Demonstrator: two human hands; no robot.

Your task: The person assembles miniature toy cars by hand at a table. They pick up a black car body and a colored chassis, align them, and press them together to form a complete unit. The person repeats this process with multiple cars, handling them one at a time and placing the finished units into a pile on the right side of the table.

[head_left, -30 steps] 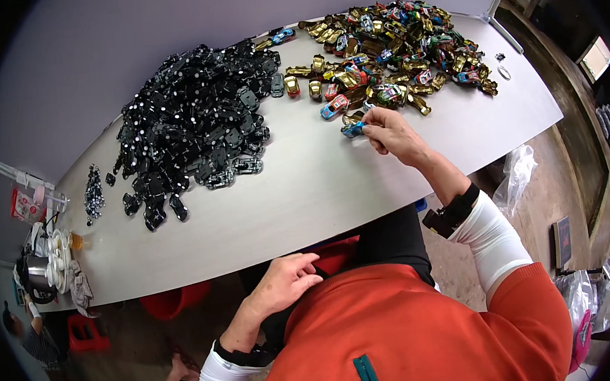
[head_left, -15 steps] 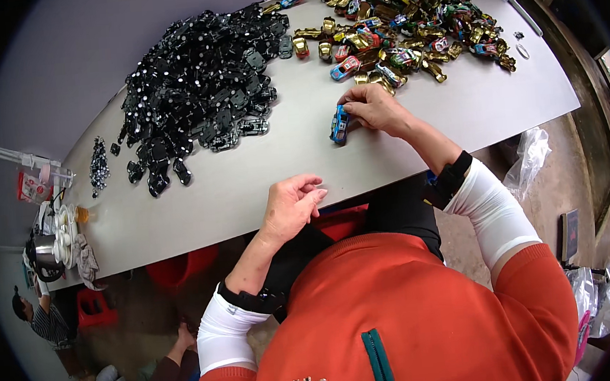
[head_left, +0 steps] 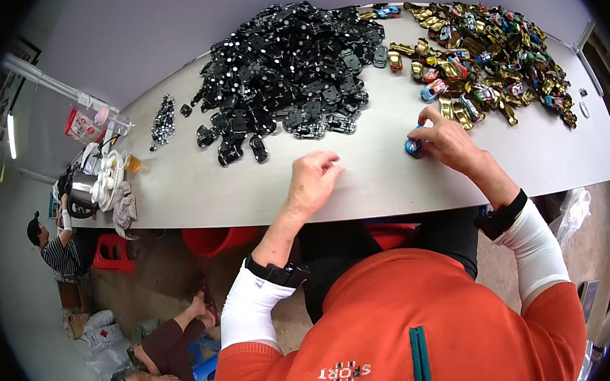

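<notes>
head view: a small blue toy car (head_left: 413,147) is over the worktop (head_left: 383,184); the right hand (head_left: 452,146) pinches it; i cannot tell if it touches down; the step looks like handling this one car alone; the next move likely calls for a firm, gentle pinch; the car is shiny blue with dark bits; the left hand (head_left: 314,182) is loosely curled, holding nothing that shows; behind lie black car parts (head_left: 281,63) and gold, bright toy cars (head_left: 499,64), in heaps

Right fingers (head_left: 429,115) pinched — left fingers (head_left: 326,157) loosely curled
</notes>
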